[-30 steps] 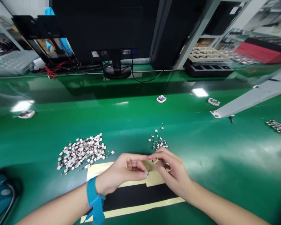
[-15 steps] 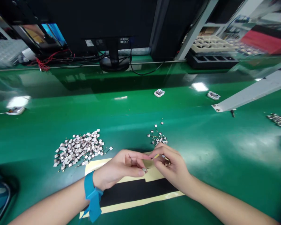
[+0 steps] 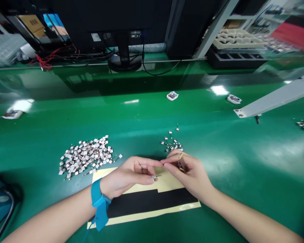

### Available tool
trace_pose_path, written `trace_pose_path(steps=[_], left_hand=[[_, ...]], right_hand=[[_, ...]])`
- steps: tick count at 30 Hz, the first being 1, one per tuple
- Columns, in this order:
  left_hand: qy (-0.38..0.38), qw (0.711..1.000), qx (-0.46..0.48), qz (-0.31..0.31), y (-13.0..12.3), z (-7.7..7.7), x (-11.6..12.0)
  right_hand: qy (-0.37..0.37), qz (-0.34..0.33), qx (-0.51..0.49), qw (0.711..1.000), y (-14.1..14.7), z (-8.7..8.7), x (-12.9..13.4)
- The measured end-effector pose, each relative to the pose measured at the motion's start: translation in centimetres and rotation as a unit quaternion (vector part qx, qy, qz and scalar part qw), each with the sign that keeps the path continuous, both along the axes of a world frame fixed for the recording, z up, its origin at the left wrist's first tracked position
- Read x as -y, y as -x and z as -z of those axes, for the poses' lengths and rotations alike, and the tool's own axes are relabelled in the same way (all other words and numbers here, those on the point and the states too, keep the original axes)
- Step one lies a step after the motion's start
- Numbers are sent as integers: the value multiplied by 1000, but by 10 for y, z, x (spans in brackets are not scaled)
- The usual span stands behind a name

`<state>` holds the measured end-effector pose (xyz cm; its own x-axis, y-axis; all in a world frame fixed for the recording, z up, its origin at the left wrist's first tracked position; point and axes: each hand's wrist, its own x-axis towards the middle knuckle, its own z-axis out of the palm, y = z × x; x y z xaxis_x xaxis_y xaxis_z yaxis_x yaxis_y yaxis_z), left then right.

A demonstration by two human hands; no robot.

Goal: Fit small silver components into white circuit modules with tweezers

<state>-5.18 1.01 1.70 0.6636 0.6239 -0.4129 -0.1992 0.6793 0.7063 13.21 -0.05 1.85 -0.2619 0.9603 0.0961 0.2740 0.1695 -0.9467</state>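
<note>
My left hand [image 3: 135, 173], with a blue strap [image 3: 99, 202] on its wrist, pinches a small silvery square part with a thin wire lead [image 3: 154, 177] between thumb and fingers. Its index finger stretches out to meet the fingertips of my right hand [image 3: 186, 167]. Those fingertips are pressed together at a tiny dark bit, too small to name. A thin yellowish piece [image 3: 181, 156] sticks out among the right fingers; the rest of it is hidden. Beneath both hands lies a yellow backing sheet [image 3: 172, 182] bearing a wide black strip [image 3: 149, 202].
A big pile of small silvery parts [image 3: 87, 155] lies left, a smaller cluster [image 3: 173, 145] beyond my right hand. Farther back are white-cased pieces [image 3: 172, 96], a monitor stand [image 3: 124, 60] and cables. A grey metal bar [image 3: 276, 96] slants in from the right.
The view has shifted slightly. My hands stay together at the fingertips, and the right hand has turned a little, so the yellowish piece now points upward.
</note>
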Motion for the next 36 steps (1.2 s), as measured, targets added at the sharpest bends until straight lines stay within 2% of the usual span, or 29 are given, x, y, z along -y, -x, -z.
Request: trace_pose_path(steps=[4, 7, 13, 16, 23, 29, 36], left_hand=[[-7, 1000, -6, 19, 1, 0, 0], [-21, 999, -8, 28, 1, -1, 1], [-18, 999, -34, 34, 0, -3, 2], [-21, 999, -38, 33, 1, -3, 1], [-26, 997, -42, 54, 1, -2, 2], [-83, 993, -63, 62, 2, -2, 3], [-154, 982, -81, 81, 0, 0, 4]], right_hand=[[12, 8, 9, 1000, 0, 0, -3], [-11, 5, 28, 1000, -3, 1, -1], [-84, -68, 59, 992, -14, -1, 1], [-88, -87, 40, 991, -15, -3, 2], [-85, -71, 52, 993, -13, -6, 4], [-78, -100, 66, 990, -15, -12, 6], [-117, -72, 92, 986, -13, -10, 5]])
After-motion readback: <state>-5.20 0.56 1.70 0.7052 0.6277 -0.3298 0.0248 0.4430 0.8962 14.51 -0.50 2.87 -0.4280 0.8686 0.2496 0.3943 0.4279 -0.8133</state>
